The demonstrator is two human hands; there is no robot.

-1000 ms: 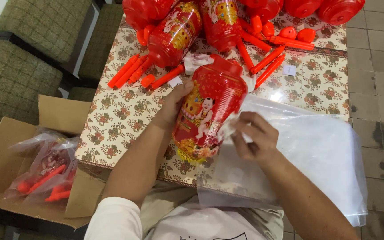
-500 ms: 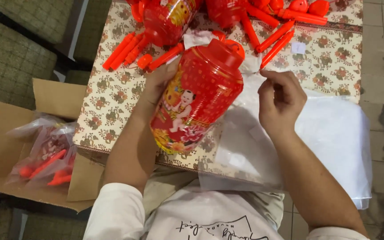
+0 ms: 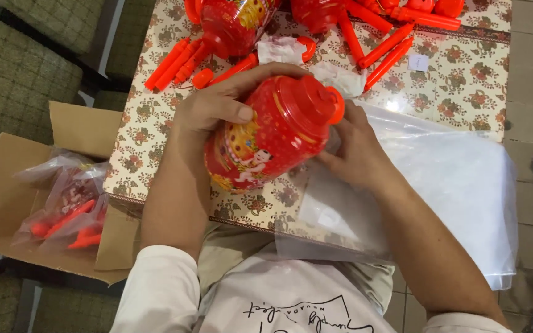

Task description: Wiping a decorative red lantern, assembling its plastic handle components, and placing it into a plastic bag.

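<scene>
A red plastic lantern point(image 3: 272, 139) with a colourful cartoon print lies tilted over the near part of the patterned table point(image 3: 464, 92). My left hand point(image 3: 220, 102) grips its top side, thumb across the red body. My right hand point(image 3: 356, 154) holds its right end from beside and below, just under the orange ring. Below my right hand a stack of clear plastic bags point(image 3: 445, 191) hangs over the table's near right corner.
More red lanterns point(image 3: 235, 24) and several orange sticks point(image 3: 390, 52) lie at the table's far side, with crumpled white wrapping point(image 3: 282, 49). An open cardboard box point(image 3: 13, 203) at the left holds bagged lanterns point(image 3: 66, 209). Green chairs point(image 3: 13, 80) stand beyond; tiled floor at right.
The lantern has been turned and lowered toward me. My right hand moved from the plastic bags onto the lantern's right end; my left hand shifted over its top.
</scene>
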